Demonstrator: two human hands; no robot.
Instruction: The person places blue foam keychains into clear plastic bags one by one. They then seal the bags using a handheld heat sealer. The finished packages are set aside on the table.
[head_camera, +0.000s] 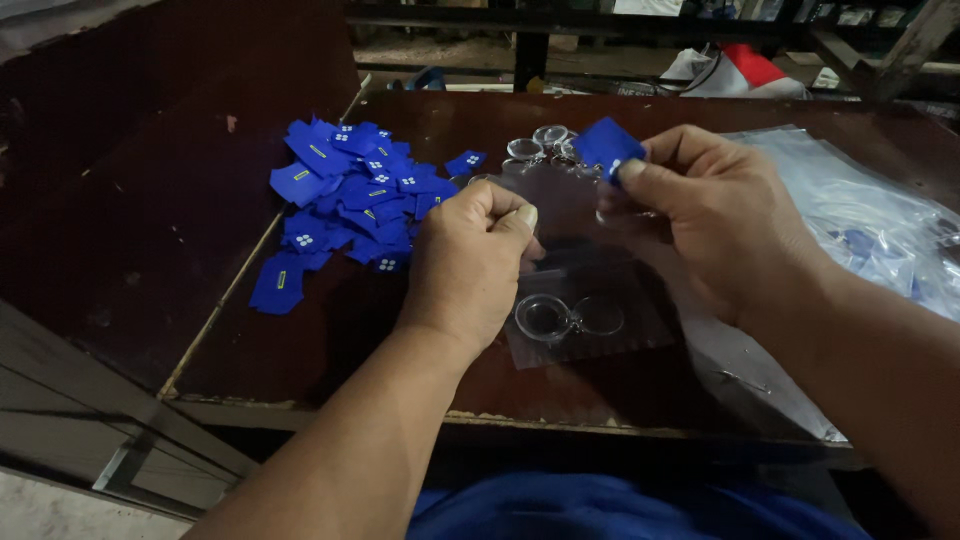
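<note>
Left hand: the left hand (470, 265) is pinching the top edge of a small clear plastic bag (590, 290), thumb and forefinger pressed together on it, seemingly to hold the mouth steady and upright over the table.
Right hand: the right hand (705, 215) is clamping a small blue card (605, 147) between thumb and fingertips, while its lower fingers appear to be gripping the bag's other top corner; whether they are truly touching the film is hard to tell.
Bag contents: two clear round keyring cases (568, 318) are lying side by side at the bottom of the bag, which is hanging between the hands just above the table.
Blue card: it is being held up at the far side of the bag, above its opening, tilted with one corner upward.
Card pile: a loose heap of blue cards (345, 195) is lying on the dark wooden table (300, 340), left of the hands and within easy reach.
Loose cases: more clear round cases (545, 142) are sitting on the table just behind the hands.
Large bag: a bigger clear plastic sheet or bag (850, 215) is lying flat to the right, with some small items blurred inside it.
</note>
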